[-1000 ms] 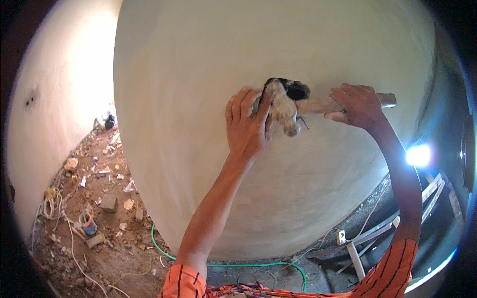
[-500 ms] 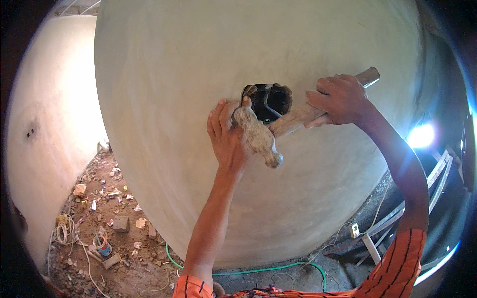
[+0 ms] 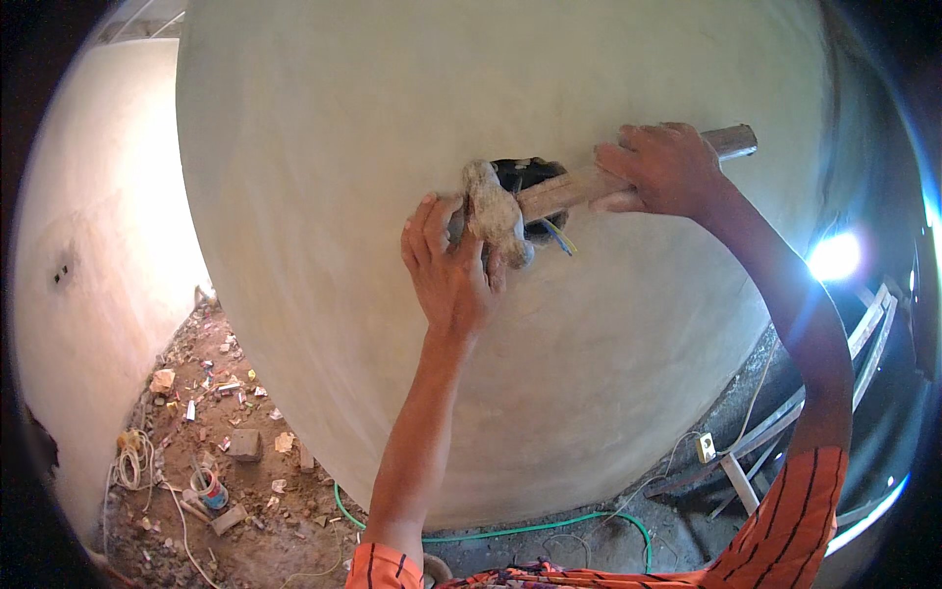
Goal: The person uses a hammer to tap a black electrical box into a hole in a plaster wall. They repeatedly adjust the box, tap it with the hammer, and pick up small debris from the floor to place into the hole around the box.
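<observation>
Gripping hammer (image 3: 549,192), right hand (image 3: 659,167), seemingly.

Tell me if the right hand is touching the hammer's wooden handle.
Touching. The head view shows the right hand wrapped around the wooden handle, fingers closed over it.

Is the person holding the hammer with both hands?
No, only the right hand grips the hammer by its wooden handle, while the left hand rests on the wall beside the hole.

Wall hole (image 3: 535,182) crowded: hammer head (image 3: 494,211), wires (image 3: 557,236) block entry; plaster wall (image 3: 392,118) around bare.
</observation>
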Demonstrator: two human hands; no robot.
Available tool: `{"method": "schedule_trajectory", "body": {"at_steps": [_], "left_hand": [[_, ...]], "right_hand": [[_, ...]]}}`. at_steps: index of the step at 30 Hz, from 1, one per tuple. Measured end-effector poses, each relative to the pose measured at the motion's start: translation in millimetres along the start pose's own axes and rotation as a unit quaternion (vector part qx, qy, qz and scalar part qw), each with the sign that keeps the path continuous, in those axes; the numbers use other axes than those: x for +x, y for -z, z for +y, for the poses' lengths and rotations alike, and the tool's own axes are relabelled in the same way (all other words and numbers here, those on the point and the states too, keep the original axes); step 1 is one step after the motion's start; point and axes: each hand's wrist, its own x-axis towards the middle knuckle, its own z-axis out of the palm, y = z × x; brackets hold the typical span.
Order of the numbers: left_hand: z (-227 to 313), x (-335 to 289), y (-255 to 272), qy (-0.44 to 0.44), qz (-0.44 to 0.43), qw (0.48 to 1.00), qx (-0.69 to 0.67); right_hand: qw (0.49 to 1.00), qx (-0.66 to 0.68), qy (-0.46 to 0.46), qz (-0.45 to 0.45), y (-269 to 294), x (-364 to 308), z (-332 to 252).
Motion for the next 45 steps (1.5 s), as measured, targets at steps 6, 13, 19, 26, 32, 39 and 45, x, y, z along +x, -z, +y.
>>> {"method": "schedule_trajectory", "body": {"at_steps": [6, 13, 19, 26, 32, 39, 45], "left_hand": [[-4, -2, -6, 0.025, 0.015, 1.000, 0.006], [0, 1, -3, 0.012, 0.018, 1.000, 0.013], [-5, -1, -3, 0.006, 0.011, 1.000, 0.015], [2, 6, 4, 0.011, 0.003, 1.000, 0.026], [-2, 3, 0, 0.000, 0.007, 0.999, 0.037], [0, 3, -8, -0.003, 0.020, 1.000, 0.016], [0, 17, -4, 0.005, 0.104, 0.994, -0.045]], "right_hand": [[0.999, 0.035, 0.017, -0.013, 3, 2, -3], [0.998, 0.034, -0.031, -0.050, -2, 5, -4], [0.995, 0.040, -0.038, -0.078, 6, 7, -6], [0.985, 0.001, -0.052, 0.164, 0, -36, 6], [0.781, 0.335, -0.465, 0.249, -8, -132, -34], [0.452, 0.677, -0.473, 0.337, -42, -252, -220], [0.302, 0.676, -0.644, 0.192, -47, -314, -356]]}}
